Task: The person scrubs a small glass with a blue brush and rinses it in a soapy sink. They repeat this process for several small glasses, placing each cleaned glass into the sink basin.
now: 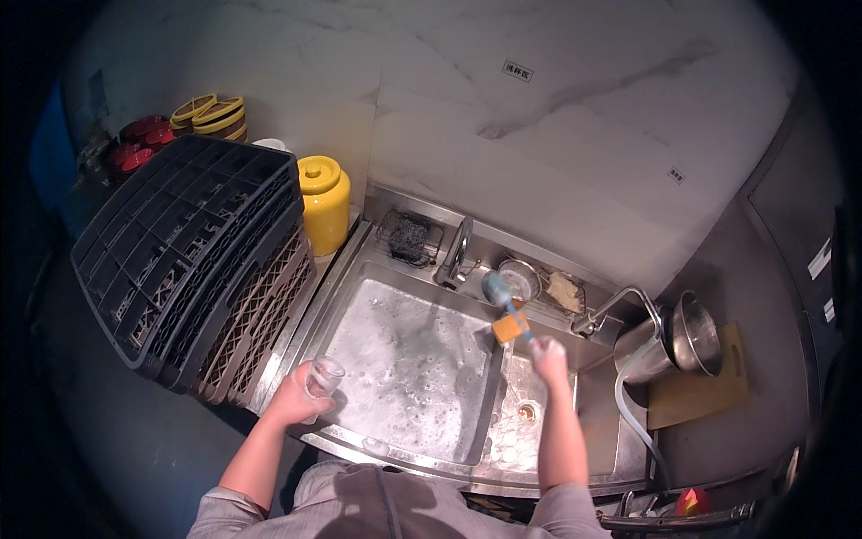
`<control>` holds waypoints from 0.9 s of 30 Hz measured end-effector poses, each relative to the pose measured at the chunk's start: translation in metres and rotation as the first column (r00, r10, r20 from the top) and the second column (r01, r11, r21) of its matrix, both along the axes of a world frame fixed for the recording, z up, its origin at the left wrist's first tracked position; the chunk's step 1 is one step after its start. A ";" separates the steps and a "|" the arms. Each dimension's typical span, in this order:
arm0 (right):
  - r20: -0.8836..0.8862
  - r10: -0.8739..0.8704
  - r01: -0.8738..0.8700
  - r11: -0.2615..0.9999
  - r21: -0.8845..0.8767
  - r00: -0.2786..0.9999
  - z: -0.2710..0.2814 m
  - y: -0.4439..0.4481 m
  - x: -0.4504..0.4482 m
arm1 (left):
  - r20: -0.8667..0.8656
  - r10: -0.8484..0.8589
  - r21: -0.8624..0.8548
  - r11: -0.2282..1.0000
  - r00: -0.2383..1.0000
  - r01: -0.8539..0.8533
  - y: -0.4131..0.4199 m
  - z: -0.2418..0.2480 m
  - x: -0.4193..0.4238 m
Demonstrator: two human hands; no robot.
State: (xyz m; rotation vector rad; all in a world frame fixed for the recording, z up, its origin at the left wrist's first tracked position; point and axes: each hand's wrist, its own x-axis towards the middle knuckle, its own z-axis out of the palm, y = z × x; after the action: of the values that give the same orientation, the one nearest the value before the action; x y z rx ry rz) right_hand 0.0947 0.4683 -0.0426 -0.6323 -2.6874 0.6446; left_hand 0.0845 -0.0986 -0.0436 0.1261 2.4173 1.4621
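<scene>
My left hand (296, 397) grips a clear glass vessel (324, 376) at the left front edge of a steel sink basin (311, 350) full of foamy water (411, 364). With my right hand (549, 355) I hold the handle of a blue brush or sponge wand (497, 288), slightly blurred, over the divider between the two basins. Its head points to the back, beside a round strainer (520, 277). An orange sponge (509, 327) lies under the handle on the divider. Several glasses (512, 450) seem to stand in the right basin, near the drain (526, 412).
Stacked plastic glass racks (195, 222) rise at the left, with a yellow lidded canister (324, 202) behind. Along the back are a wire basket with steel wool (409, 236), a faucet (454, 252) and a yellowish cloth (564, 292). Right of the sink are a hose (626, 397) and metal containers (696, 333).
</scene>
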 end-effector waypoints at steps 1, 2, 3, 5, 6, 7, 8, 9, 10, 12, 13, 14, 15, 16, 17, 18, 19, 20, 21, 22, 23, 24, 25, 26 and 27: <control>-0.019 0.044 -0.045 0.996 -0.074 0.999 -0.004 -0.017 0.015 | -0.034 -0.063 -0.017 0.998 0.997 0.063 0.003 0.003 -0.006; 0.095 0.124 -0.099 0.966 -0.239 0.988 0.000 -0.026 0.030 | -0.031 -0.112 -0.047 0.993 0.993 0.110 0.007 0.006 -0.012; 0.096 0.157 -0.110 0.921 -0.375 0.983 0.005 -0.036 0.048 | -0.022 -0.157 -0.079 0.985 0.987 0.154 0.011 0.010 -0.017; 0.086 0.224 -0.133 0.800 -0.585 0.971 0.022 -0.051 0.075 | -0.155 -0.254 -0.127 0.964 0.955 0.235 0.019 0.018 -0.028; 0.101 0.266 -0.127 0.718 -0.685 0.959 0.035 -0.056 0.088 | -0.211 -0.312 -0.179 0.944 0.926 0.277 0.024 0.023 -0.037; 0.112 0.305 -0.109 0.625 -0.773 0.946 0.049 -0.061 0.100 | -0.229 -0.375 -0.248 0.915 0.898 0.319 0.029 0.029 -0.043; 0.126 0.344 -0.125 0.620 -0.774 0.930 0.063 -0.066 0.112 | -0.307 -0.397 -0.245 0.911 0.865 0.331 0.034 0.034 -0.047; 0.137 0.380 -0.140 0.616 -0.775 0.915 0.079 -0.069 0.120 | -0.355 -0.421 -0.256 0.902 0.835 0.346 0.039 0.040 -0.052; 0.124 0.429 -0.170 0.583 -0.794 0.895 0.094 -0.072 0.123 | -0.429 -0.448 -0.263 0.893 0.784 0.366 0.044 0.046 -0.054; 0.222 0.493 -0.186 0.650 -0.737 0.841 0.121 -0.080 0.121 | -0.496 -0.489 -0.297 0.872 0.718 0.389 0.053 0.058 -0.059; 0.307 0.503 -0.158 0.687 -0.710 0.808 0.134 -0.084 0.118 | -0.537 -0.513 -0.322 0.859 0.670 0.399 0.058 0.064 -0.060; 0.375 0.521 -0.177 0.733 -0.657 0.767 0.147 -0.086 0.111 | -0.515 -0.566 -0.374 0.824 0.644 0.426 0.063 0.069 -0.061; 0.309 0.551 -0.252 0.718 -0.649 0.775 0.157 -0.092 0.103 | -0.517 -0.586 -0.350 0.810 0.624 0.471 0.068 0.073 -0.062; 0.293 0.598 -0.397 0.753 -0.525 0.746 0.166 -0.098 0.092 | -0.518 -0.607 -0.344 0.793 0.603 0.503 0.072 0.077 -0.063; 0.339 0.608 -0.504 0.790 -0.349 0.718 0.175 -0.106 0.081 | -0.505 -0.633 -0.354 0.772 0.587 0.528 0.075 0.080 -0.063; 0.232 0.614 -0.594 0.789 -0.155 0.755 0.182 -0.116 0.075 | -0.513 -0.635 -0.350 0.769 0.578 0.535 0.077 0.082 -0.062; 0.163 0.600 -0.617 0.783 0.083 0.783 0.189 -0.126 0.070 | -0.507 -0.640 -0.360 0.766 0.578 0.532 0.078 0.084 -0.061; 0.089 0.615 -0.609 0.731 0.307 0.784 0.196 -0.136 0.066 | -0.505 -0.643 -0.378 0.764 0.576 0.522 0.079 0.084 -0.060; 0.075 0.619 -0.604 0.722 0.338 0.782 0.203 -0.146 0.063 | -0.501 -0.632 -0.348 0.773 0.591 0.531 0.078 0.084 -0.059; 0.061 0.639 -0.614 0.702 0.361 0.767 0.209 -0.155 0.060 | -0.503 -0.619 -0.323 0.782 0.603 0.533 0.077 0.083 -0.058; 0.039 0.665 -0.625 0.679 0.384 0.746 0.215 -0.162 0.058 | -0.491 -0.612 -0.313 0.788 0.620 0.530 0.076 0.082 -0.058; 0.051 0.761 -0.702 0.568 0.430 0.647 0.216 -0.171 0.050 | -0.513 -0.595 -0.288 0.798 0.618 0.529 0.074 0.081 -0.058; 0.118 0.789 -0.743 0.502 0.443 0.603 0.218 -0.178 0.049 | -0.521 -0.583 -0.280 0.806 0.623 0.521 0.073 0.080 -0.058; 0.117 0.815 -0.757 0.461 0.464 0.568 0.218 -0.183 0.043 | -0.528 -0.569 -0.283 0.817 0.630 0.502 0.071 0.078 -0.059; 0.104 0.833 -0.762 0.438 0.477 0.544 0.217 -0.187 0.040 | -0.534 -0.553 -0.253 0.827 0.640 0.503 0.069 0.077 -0.059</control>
State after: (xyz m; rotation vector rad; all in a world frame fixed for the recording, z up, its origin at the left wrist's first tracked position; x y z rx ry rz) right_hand 0.1343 0.2814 0.1747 0.8912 -2.7033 0.1496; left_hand 0.0251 -0.0296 0.0336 1.3464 2.5243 1.1355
